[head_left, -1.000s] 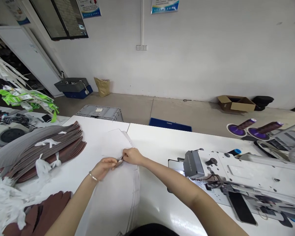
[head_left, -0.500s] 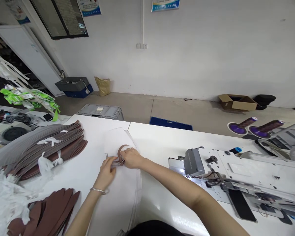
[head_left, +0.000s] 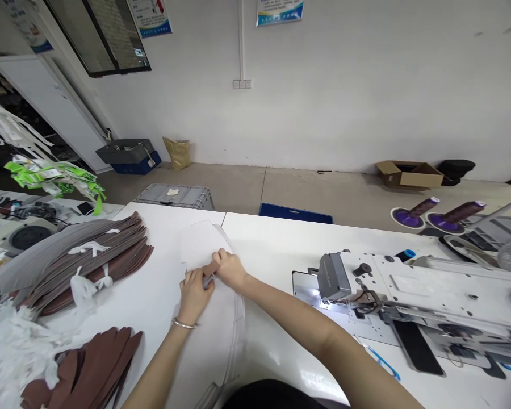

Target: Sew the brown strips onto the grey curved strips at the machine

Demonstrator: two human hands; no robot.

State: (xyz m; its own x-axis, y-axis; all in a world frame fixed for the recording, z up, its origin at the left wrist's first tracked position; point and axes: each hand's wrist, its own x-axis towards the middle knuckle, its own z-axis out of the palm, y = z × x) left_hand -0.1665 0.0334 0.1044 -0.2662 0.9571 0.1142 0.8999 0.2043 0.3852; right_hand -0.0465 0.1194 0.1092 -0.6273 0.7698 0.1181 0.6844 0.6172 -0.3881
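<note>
Both hands pinch a small brown strip point(head_left: 209, 269) above a stack of white sheets point(head_left: 208, 324) on the table. My left hand point(head_left: 195, 295) is closed on the strip's left end, a silver bangle round its wrist. On the strip's right end, the fingers of my right hand point(head_left: 230, 268) are closed too. A greyish underside shows beneath the strip. Parts of it are hidden by the fingers. Left of the hands lie a fanned bundle of grey-brown pieces point(head_left: 123, 241) tied with white strips and a pile of brown pieces point(head_left: 93, 363).
A sewing machine point(head_left: 409, 284) stands on the right, with a phone point(head_left: 417, 346) and blue-handled scissors point(head_left: 383, 363) near it. Two thread cones point(head_left: 464, 213) stand behind. White scraps point(head_left: 17, 352) heap at the left. Beyond the table are a grey crate point(head_left: 179, 196) and a blue bin point(head_left: 296, 213).
The brown strip was curved in a loop and now looks short and straighter between the hands. My left hand has shifted slightly right. The blue-handled scissors have come into view beside my right arm.
</note>
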